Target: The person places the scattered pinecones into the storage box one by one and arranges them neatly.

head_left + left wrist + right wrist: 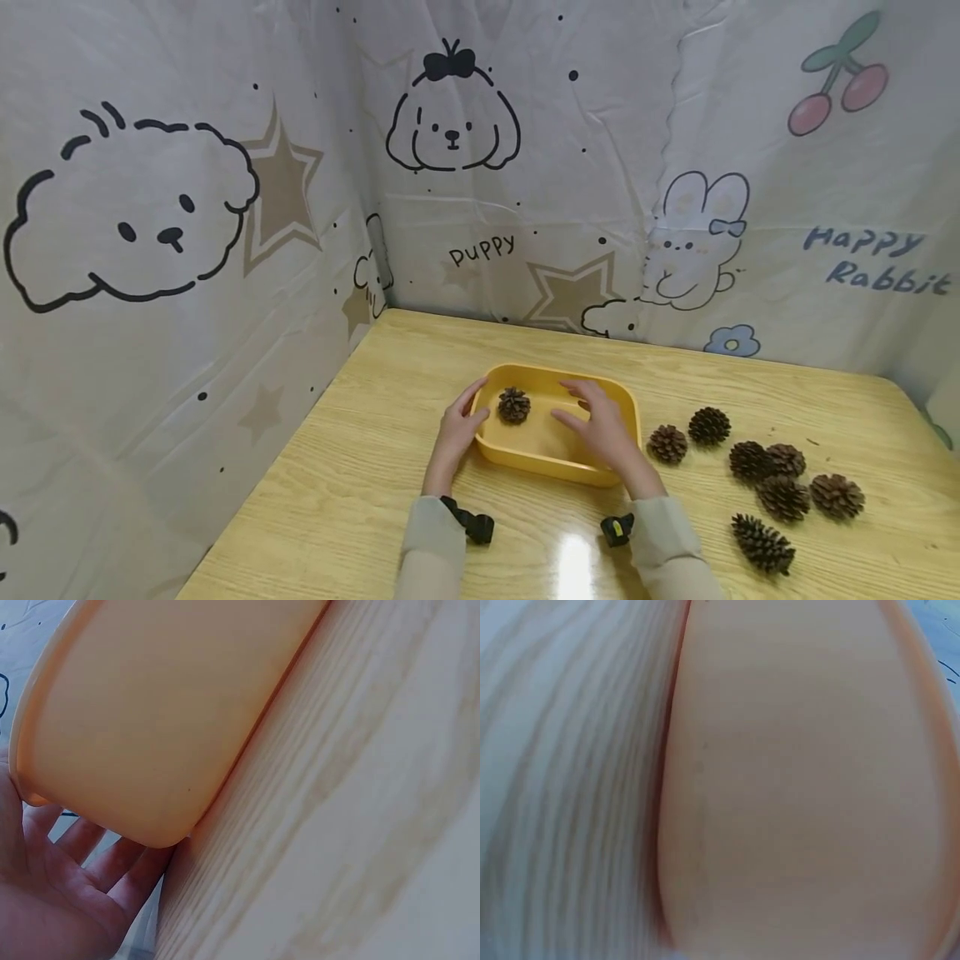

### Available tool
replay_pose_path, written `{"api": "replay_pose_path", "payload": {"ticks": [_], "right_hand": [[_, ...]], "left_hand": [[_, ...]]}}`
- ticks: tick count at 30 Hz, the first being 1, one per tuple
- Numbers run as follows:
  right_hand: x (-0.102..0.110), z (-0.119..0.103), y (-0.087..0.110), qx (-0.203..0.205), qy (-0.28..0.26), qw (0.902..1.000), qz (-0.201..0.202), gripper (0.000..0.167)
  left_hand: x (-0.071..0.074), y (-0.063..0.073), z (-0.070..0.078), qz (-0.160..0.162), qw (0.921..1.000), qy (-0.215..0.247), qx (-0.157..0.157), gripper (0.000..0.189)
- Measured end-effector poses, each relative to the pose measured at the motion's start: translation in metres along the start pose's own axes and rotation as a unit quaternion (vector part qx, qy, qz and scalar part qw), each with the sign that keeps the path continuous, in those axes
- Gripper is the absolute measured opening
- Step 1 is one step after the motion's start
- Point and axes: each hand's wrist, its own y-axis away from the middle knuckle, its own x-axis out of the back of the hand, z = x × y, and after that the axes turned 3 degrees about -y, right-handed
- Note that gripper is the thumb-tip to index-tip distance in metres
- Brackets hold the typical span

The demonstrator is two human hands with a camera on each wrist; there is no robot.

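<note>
A yellow rectangular plastic bin point(558, 471) sits on the table with one pine cone point(514, 406) inside, toward its left end. My left hand point(456, 429) holds the bin's left end, thumb at the rim and fingers along the outer wall. The left wrist view shows those fingers point(139, 877) against the bin's outside point(161, 727) near the tabletop. Over the right part of the bin hovers my right hand point(603, 429), fingers spread and nothing in them. In the right wrist view only the bin's outer wall point(802, 780) and the table show; the hand is out of sight.
Several loose pine cones lie right of the bin, the nearest pine cone point(667, 444) close to its right end and a longer pine cone point(762, 543) nearer the front. A patterned curtain point(525, 192) hangs behind and left of the wooden table point(337, 492).
</note>
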Motion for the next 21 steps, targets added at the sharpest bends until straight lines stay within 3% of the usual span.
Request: {"api": "replay_pose_path", "payload": {"ticks": [14,17,21], "right_hand": [[0.034,0.013,0.021,0.031,-0.040,0.9954,0.082,0.049],[0.043,0.003,0.028,0.024,-0.041,0.9936,0.103,0.047],[0.052,0.005,0.036,0.013,-0.030,0.9915,0.126,0.048]], "left_hand": [[-0.001,-0.001,0.001,0.002,1.0000,-0.002,0.001,0.052],[-0.001,-0.001,0.000,0.004,1.0000,-0.002,0.003,0.052],[-0.001,-0.001,0.000,0.005,1.0000,-0.002,0.004,0.052]]}}
